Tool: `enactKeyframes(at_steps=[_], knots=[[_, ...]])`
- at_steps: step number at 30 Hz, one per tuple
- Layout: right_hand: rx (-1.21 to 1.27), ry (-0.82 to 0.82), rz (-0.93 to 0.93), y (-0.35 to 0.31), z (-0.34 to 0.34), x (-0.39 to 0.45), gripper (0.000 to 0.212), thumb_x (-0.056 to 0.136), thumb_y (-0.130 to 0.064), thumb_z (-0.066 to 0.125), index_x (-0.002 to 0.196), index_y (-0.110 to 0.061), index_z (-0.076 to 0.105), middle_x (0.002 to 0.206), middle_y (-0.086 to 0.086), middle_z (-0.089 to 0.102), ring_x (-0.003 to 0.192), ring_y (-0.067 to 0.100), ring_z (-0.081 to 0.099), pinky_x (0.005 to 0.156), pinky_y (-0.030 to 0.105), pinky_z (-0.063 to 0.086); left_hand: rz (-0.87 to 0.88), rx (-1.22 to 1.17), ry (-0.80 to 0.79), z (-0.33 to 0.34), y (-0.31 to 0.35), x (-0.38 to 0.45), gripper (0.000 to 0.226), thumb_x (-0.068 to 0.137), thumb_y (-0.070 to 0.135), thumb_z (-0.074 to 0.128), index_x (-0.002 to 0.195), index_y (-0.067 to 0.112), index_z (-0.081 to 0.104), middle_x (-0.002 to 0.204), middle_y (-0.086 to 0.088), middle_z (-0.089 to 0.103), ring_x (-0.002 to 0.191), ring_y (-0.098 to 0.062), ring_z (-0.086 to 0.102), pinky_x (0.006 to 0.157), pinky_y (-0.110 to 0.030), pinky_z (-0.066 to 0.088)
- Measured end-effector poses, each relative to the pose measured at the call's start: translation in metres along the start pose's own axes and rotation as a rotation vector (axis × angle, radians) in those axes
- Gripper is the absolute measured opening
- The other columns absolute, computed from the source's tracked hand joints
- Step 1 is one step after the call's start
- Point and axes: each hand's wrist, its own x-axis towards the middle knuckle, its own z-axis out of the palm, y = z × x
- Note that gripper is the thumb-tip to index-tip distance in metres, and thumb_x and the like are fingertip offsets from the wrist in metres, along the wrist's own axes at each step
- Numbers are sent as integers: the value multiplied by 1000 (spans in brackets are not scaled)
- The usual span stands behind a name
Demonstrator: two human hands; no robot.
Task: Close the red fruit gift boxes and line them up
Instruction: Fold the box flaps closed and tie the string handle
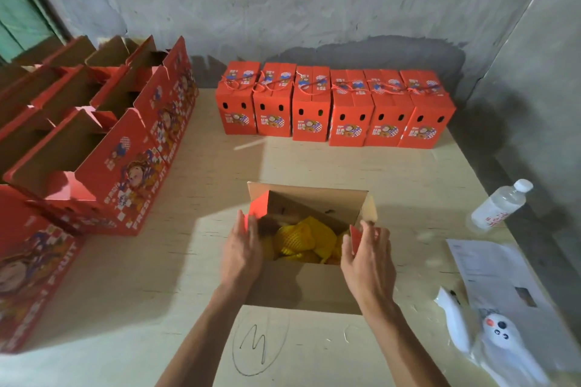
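Head view, table scene. We note one open box (309, 280) near the table's centre, just in front of the person; its inside shows brown card, and yellow foam-netted fruit (306, 240) lies in it.

Left hand (242, 253) sits at the box's 9 o'clock side. Fingers straight and close together, pressed flat against the red side flap (259, 206), which stands tilted inward. We see no curl round the flap.

Right hand (367, 256) sits at the box's 3 o'clock side. Thumb and fingers pinch the small red flap (356, 239) there, fingers narrow, lightly bent. The far flap (308, 193) at 12 o'clock stands up, and the near flap slopes toward the person.

At 12 o'clock on the table (195, 261), against the grey wall (283, 3), six closed red boxes (334, 105) stand in one row, sides touching or nearly so, cord handles lying across their tops.

At 9 to 10 o'clock, a block of open red boxes (94, 135) stands with flaps up; whether they hold anything we cannot tell.

At 3 o'clock, a clear water bottle (500, 206) lies tilted near the table edge. At 4 o'clock, a printed sheet (490, 270) lies flat, and at 5 o'clock a white plastic wrapper (490, 342) with a face print touches it. A pencil scrawl (254, 345) marks the table at 6 o'clock.
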Motion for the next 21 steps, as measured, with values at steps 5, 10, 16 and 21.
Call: enactKeyframes(at_steps=[5,10,16,21], knots=[[738,-23,524,45,-9,10,24,99,-30,67,119,-16,65,105,4,71,97,30,71,72,37,58,-380,-729,151,-29,-22,9,20,95,32,63,92,18,76,91,2,73,94,-22,65,85,-37,50],[545,91,455,55,-16,9,60,90,-22,79,141,-13,50,138,9,58,121,28,58,97,43,52,79,-283,447,-37,-6,6,29,94,10,67,121,18,65,116,0,67,107,-15,61,93,-33,50],[-51,228,-656,48,-21,33,17,89,1,71,102,-7,76,136,9,66,130,31,59,109,51,46,1131,363,83,-40,21,17,20,90,-2,67,104,9,76,112,-4,72,102,-26,67,79,-39,56],[27,170,-428,34,-21,36,36,86,-28,79,109,-10,59,117,5,60,97,21,63,72,31,57,956,797,-177,-10,21,2,58,94,29,65,150,19,51,164,-6,36,156,-26,22,124,-58,20]])
